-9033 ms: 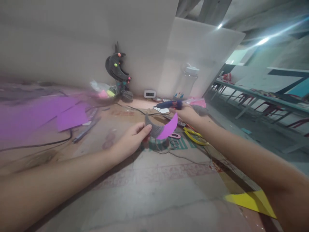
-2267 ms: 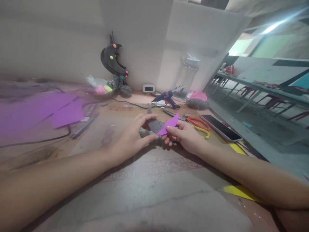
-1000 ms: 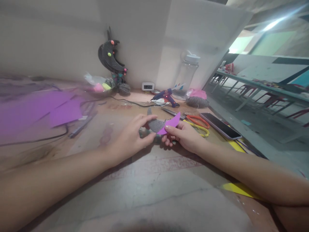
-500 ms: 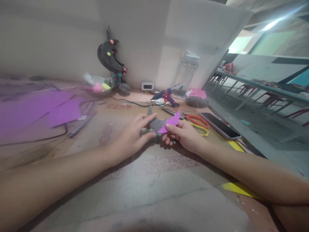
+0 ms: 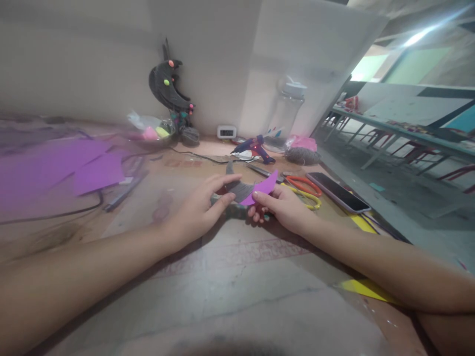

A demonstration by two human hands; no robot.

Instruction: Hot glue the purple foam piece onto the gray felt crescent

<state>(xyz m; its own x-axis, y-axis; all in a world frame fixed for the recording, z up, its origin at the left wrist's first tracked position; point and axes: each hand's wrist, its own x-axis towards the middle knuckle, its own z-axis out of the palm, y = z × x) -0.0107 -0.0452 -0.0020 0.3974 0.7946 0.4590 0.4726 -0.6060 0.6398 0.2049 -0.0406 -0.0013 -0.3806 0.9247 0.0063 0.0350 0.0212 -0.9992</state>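
Gripping the crescent (image 5: 241,189) at both ends, the two hands hold it just above the bench (image 5: 230,287), mid-view.

- Left hand (image 5: 200,210): closed on the grey, yarn-wrapped end, with the thumb below and the forefinger stretched along the upper edge.
- Right hand (image 5: 284,207): closed in a pinch on the bare purple end, between the thumb and the fingertips.

Containers:
- Bowl (image 5: 167,140): stands at the back of the bench, near the wall. It holds a crumpled clear bag (image 5: 139,120), a pink piece (image 5: 150,133) and a yellow-green piece (image 5: 162,131).
- Bottle (image 5: 286,116): clear, upright, closed with a white lid, at the rear right against the wall panel. Whether it holds anything cannot be told.

Surrounding items:
- Glue gun (image 5: 254,147): rests behind the hands, between the clock (image 5: 226,131) and the bottle.
- Scissors (image 5: 305,188): orange and yellow handles, lying just right of the right hand.
- Phone (image 5: 337,192): lies flat, screen up, beside the scissors.
- Yarn ball (image 5: 302,156): grey, in front of the bottle.
- Purple sheets (image 5: 92,170): lie flat on the left side, with a black cable (image 5: 55,215) nearby.
- Black ornament (image 5: 168,89): crescent-shaped, dotted with coloured beads, upright by the wall beside the bowl.
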